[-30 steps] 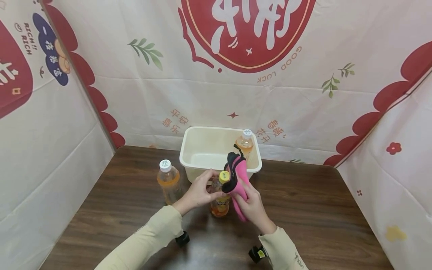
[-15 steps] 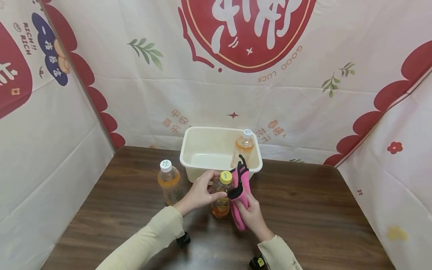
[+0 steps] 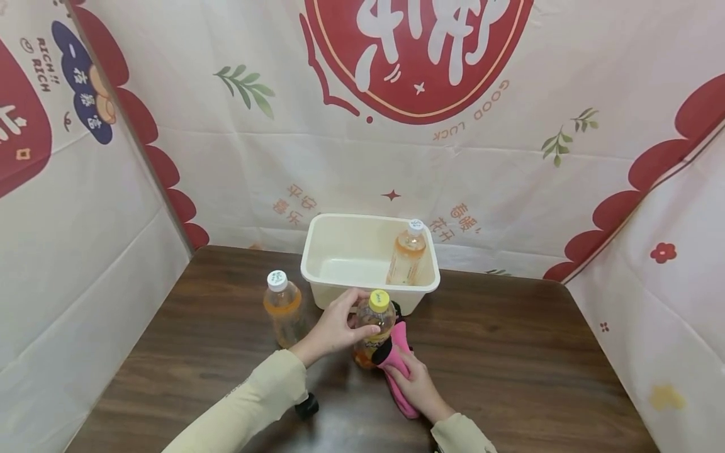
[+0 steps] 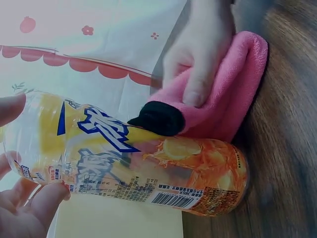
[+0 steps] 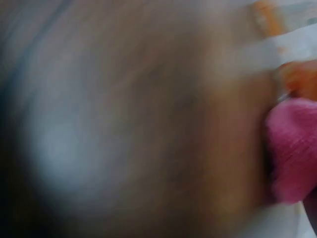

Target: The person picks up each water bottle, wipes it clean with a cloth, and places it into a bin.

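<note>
Head cam: my L hand [image 3: 333,328] clamped on yellow-capped btl [image 3: 379,322], R hand [image 3: 418,385] pinching pink cloth [image 3: 393,360] to its right, cream bin [image 3: 335,294] beyond; only L-wrist cam shows barcode [image 4: 172,199].

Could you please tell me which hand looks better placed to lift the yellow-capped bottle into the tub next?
Probably the left hand: it grips the yellow-capped bottle near the top, just in front of the tub, while the right hand holds the pink cloth.
</note>
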The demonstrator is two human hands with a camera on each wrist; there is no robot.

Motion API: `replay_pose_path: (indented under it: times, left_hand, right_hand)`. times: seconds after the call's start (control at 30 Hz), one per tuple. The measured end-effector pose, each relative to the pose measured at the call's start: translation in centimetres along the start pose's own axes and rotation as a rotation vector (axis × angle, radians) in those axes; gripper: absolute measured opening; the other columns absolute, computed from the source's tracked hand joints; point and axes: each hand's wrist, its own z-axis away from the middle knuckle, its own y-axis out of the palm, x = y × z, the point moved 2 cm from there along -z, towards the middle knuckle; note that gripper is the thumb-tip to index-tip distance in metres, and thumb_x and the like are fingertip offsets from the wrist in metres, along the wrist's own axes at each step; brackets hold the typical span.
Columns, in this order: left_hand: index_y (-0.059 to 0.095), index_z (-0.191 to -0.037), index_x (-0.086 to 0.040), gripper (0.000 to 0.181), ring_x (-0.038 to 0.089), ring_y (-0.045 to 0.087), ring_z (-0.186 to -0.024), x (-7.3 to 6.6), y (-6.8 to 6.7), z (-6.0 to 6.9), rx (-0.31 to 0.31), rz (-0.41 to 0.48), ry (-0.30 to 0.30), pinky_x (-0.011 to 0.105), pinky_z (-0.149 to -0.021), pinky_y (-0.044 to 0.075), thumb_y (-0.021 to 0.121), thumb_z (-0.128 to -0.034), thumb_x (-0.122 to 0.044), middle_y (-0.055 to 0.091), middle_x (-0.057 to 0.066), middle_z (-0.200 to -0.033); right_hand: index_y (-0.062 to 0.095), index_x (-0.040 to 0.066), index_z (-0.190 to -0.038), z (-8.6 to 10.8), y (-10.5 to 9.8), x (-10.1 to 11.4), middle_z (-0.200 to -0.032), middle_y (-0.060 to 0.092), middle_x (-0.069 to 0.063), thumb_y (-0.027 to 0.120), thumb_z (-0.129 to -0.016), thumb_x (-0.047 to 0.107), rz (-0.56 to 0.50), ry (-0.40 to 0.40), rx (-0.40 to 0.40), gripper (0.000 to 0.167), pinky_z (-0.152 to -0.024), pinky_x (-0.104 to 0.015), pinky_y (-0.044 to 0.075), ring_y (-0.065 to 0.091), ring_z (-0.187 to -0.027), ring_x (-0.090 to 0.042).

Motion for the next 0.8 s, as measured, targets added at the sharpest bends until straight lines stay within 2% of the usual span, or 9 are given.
replay_pose_path:
  times: [0.1,0.27,0.33,0.4,0.5,0.6,0.7,0.8]
  left_hand:
    - [0.050,-0.114,-0.009,0.046,0.021,0.055,-0.096,0.0,0.0,0.1,-0.001,0.011,0.001,0.026,-0.067,0.049,0.074,-0.0757,-0.022,0.053,0.006,-0.111]
    - [0.050,-0.115,-0.010,0.047,0.021,0.055,-0.098,-0.1,0.0,0.1,0.004,0.021,-0.012,0.029,-0.070,0.051,0.073,-0.0761,-0.022,0.052,0.006,-0.113]
    - [0.050,-0.116,-0.009,0.048,0.022,0.055,-0.100,-0.1,0.0,0.1,0.008,0.020,-0.018,0.029,-0.071,0.051,0.073,-0.0762,-0.021,0.052,0.006,-0.114]
    - [0.049,-0.116,-0.009,0.048,0.023,0.055,-0.100,-0.1,0.1,0.1,0.011,0.021,-0.019,0.029,-0.071,0.051,0.073,-0.0762,-0.021,0.052,0.007,-0.114]
    - [0.049,-0.116,-0.008,0.048,0.022,0.055,-0.100,0.0,0.1,0.1,0.012,0.030,-0.014,0.029,-0.072,0.051,0.073,-0.0764,-0.020,0.052,0.008,-0.114]
    - [0.050,-0.115,-0.008,0.047,0.020,0.055,-0.099,-0.1,0.1,0.1,0.010,0.040,-0.008,0.028,-0.072,0.051,0.073,-0.0762,-0.019,0.052,0.008,-0.113]
    - [0.051,-0.114,-0.008,0.046,0.020,0.055,-0.099,-0.1,0.1,0.1,0.003,0.040,-0.005,0.030,-0.072,0.051,0.073,-0.0756,-0.018,0.052,0.008,-0.113]
    - [0.051,-0.114,-0.008,0.045,0.021,0.055,-0.099,-0.1,0.0,0.1,0.006,0.044,0.002,0.032,-0.072,0.052,0.074,-0.0753,-0.016,0.052,0.007,-0.114]
  right_hand:
    - [0.065,-0.003,-0.102,0.1,0.0,0.1,-0.100,0.066,-0.015,0.070,-0.071,-0.006,0.026,0.019,0.014,0.031,-0.078,-0.036,0.051,0.062,-0.091,-0.020]
    - [0.065,-0.001,-0.098,0.1,0.0,0.2,-0.096,0.068,-0.012,0.069,-0.072,-0.006,0.036,0.054,0.012,0.027,-0.082,-0.045,0.047,0.063,-0.089,-0.017]
    - [0.065,-0.001,-0.100,0.2,0.0,0.3,-0.099,0.067,-0.013,0.069,-0.073,-0.005,0.039,0.051,0.011,0.028,-0.083,-0.043,0.047,0.062,-0.090,-0.017]
    - [0.064,-0.002,-0.102,0.1,-0.2,0.6,-0.100,0.066,-0.015,0.068,-0.073,-0.006,0.034,0.037,0.000,0.030,-0.079,-0.035,0.050,0.062,-0.091,-0.016]
    - [0.065,-0.002,-0.098,-0.2,-0.7,1.5,-0.095,0.065,-0.014,0.068,-0.072,-0.008,0.023,-0.006,-0.049,0.028,-0.071,-0.021,0.049,0.060,-0.085,-0.011]
    - [0.064,-0.004,-0.093,-1.0,-1.5,2.9,-0.086,0.063,-0.014,0.068,-0.067,-0.014,0.013,-0.094,-0.126,0.027,-0.067,-0.017,0.046,0.058,-0.078,-0.009]
    - [0.063,-0.008,-0.092,-2.3,-2.5,4.2,-0.084,0.062,-0.018,0.066,-0.063,-0.018,-0.002,-0.185,-0.179,0.031,-0.068,-0.014,0.044,0.057,-0.077,-0.009]
    - [0.061,-0.010,-0.101,-3.7,-3.4,5.2,-0.095,0.061,-0.024,0.066,-0.063,-0.020,-0.018,-0.232,-0.168,0.040,-0.074,-0.011,0.043,0.056,-0.085,-0.008]
